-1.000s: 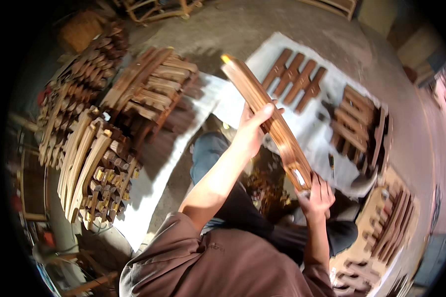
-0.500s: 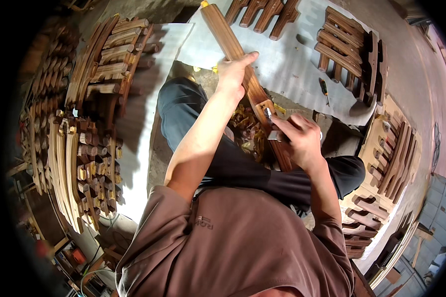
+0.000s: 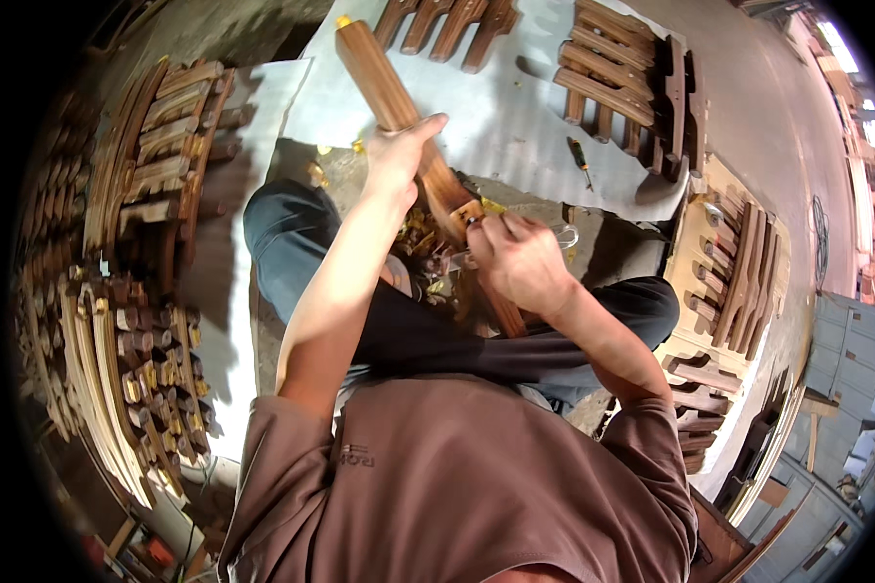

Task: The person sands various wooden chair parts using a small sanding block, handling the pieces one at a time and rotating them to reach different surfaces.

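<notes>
A long, slightly curved dark-brown wooden furniture leg (image 3: pixel 374 76) slants from the far left down between my knees, with a yellow tip at its far end. My left hand (image 3: pixel 396 160) wraps round it near its middle, thumb on top. Close to a squared, paler block section (image 3: pixel 465 216) of the leg, my right hand (image 3: pixel 521 255) is closed, fingertips pressed at a small dark hole there. Something shiny and clear (image 3: pixel 567 236) sticks out past its knuckles; most of whatever it holds is hidden by the fingers.
Wood shavings or scraps (image 3: pixel 428 238) lie between my legs. A screwdriver (image 3: pixel 579 161) rests on the white sheet (image 3: pixel 544 126) ahead, near stacked wooden frames (image 3: pixel 608 73). More wooden parts stand piled on the left (image 3: pixel 156 379), and others lie on cardboard at right (image 3: pixel 744 282).
My view has turned, so the surroundings shift left. My right hand has closed over the block section and covers the shiny metal that showed there before; my left grip is the same.
</notes>
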`<state>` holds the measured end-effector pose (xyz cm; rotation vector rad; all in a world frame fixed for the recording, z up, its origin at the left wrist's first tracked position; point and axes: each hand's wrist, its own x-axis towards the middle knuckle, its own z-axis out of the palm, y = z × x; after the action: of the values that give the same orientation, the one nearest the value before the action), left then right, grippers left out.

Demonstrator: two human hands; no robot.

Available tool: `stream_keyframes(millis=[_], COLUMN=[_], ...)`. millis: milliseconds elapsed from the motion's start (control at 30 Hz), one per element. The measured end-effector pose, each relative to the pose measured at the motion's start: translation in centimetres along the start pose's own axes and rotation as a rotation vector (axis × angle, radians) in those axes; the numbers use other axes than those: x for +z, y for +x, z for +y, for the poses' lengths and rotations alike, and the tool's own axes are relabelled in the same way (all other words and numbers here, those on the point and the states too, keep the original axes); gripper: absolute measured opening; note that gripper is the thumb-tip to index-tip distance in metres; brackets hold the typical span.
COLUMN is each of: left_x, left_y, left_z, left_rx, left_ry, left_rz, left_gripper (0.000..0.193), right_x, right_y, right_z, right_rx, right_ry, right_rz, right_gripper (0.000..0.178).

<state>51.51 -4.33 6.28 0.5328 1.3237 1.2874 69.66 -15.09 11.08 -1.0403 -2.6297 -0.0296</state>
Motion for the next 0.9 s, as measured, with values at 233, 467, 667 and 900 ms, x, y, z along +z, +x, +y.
stream_keyframes(millis=[233,467,667,900], left_x=[0.0,1.1,2.3,1.3], left_y=[-1.1,-1.5,-1.9,-0.6], left_z=[-0.2,-0.8,0.1,-1.0], left_rx=[0.055,0.039,0.078,0.055], left_ry=[0.093,0.135,0.185,0.199], left_rz=[-0.030,-0.045,-0.036,-0.007], left_gripper=[0.025,0.024,0.027,0.028], right_x=[-0.1,0.2,-1.1,-2.5], right_y=[-1.4,-2.4,-3.2,-4.2], right_z=[-0.5,0.1,0.5,1.5], right_rx=[0.108,0.088,0.118,0.204], right_ry=[0.086,0.078,0.149,0.280], right_rz=[0.055,0.021,0.110,0.232], right_gripper=[0.017,0.016,0.027,0.041])
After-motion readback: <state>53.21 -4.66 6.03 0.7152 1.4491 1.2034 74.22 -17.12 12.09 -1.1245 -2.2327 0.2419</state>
